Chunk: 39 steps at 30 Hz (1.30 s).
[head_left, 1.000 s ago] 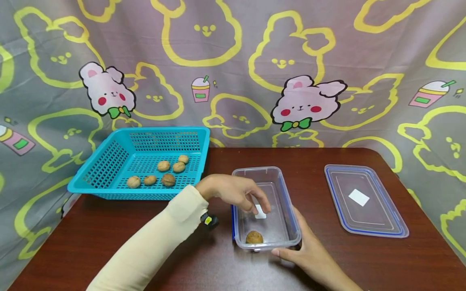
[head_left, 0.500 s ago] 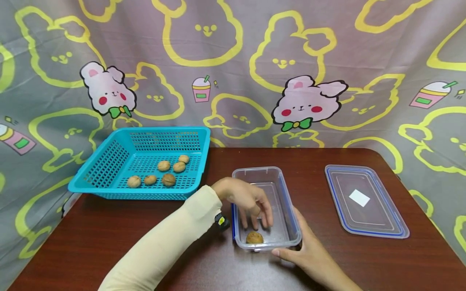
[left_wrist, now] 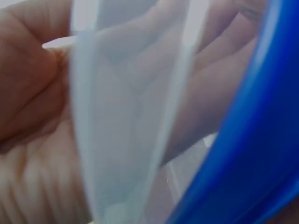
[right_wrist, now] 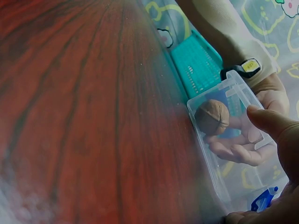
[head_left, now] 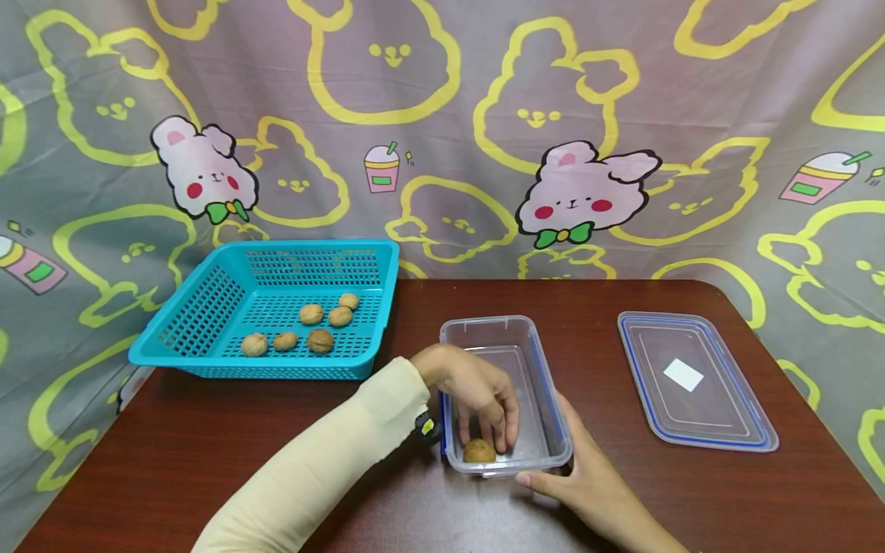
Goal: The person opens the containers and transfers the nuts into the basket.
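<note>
A clear plastic food container (head_left: 532, 369) stands on the table, its lid off. Inside, at the near left corner, lies a brown walnut (head_left: 479, 452). My left hand (head_left: 477, 392) reaches down into the container with fingers bent loosely beside and behind the walnut; they seem to touch it, without a visible grip. In the right wrist view the walnut (right_wrist: 212, 116) shows through the clear wall, close to the left fingers (right_wrist: 243, 151). My right hand (head_left: 584, 476) holds the container's near right corner, thumb at the front rim and fingers along the side.
A turquoise plastic basket (head_left: 228, 361) at the back left holds several walnuts (head_left: 320, 341). The container's lid (head_left: 684, 415), blue-edged with a white label, lies flat on the right. A patterned cloth (head_left: 442, 138) hangs behind the dark red wooden table (head_left: 387, 491).
My left hand has moved right and lower into the container, down to the walnut. The walnut has shifted slightly left. My right hand stays at the container's corner.
</note>
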Available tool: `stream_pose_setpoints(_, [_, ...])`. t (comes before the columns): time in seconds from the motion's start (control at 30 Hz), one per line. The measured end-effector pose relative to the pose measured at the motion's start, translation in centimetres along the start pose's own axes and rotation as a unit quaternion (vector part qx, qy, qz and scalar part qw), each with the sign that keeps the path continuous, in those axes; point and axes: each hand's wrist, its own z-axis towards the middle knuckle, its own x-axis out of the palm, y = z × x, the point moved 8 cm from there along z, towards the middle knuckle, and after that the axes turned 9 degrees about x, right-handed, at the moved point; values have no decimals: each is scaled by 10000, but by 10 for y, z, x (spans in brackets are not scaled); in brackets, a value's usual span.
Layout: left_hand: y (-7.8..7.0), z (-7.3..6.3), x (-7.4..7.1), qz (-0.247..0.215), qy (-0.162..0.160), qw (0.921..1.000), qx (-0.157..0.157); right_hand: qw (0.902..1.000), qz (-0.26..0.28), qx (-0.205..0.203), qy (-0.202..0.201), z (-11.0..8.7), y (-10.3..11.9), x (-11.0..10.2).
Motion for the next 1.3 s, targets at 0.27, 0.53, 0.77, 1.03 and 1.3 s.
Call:
stream_pose_setpoints(0.27, [-2,-2,3,-9,53,10000,50,10000,-65,6,-24,0,-1,0])
stream_pose_setpoints(0.53, [-3,-2,5,-202,123,9995,213,10000,-27,42,24,0,-2,1])
stream_pose_setpoints(0.77, [-8,-2,11,-573,491,9963,406,10000,-46,25,13,0,-1,0])
stream_pose_setpoints(1.03, [-11,-6,12,-538,529,9948,683,10000,-48,-42,10,0,0,1])
stream_pose_setpoints(1.3, [-15,-12,8,-476,518,9920,1053,9999,-82,-90,-8,0,0,1])
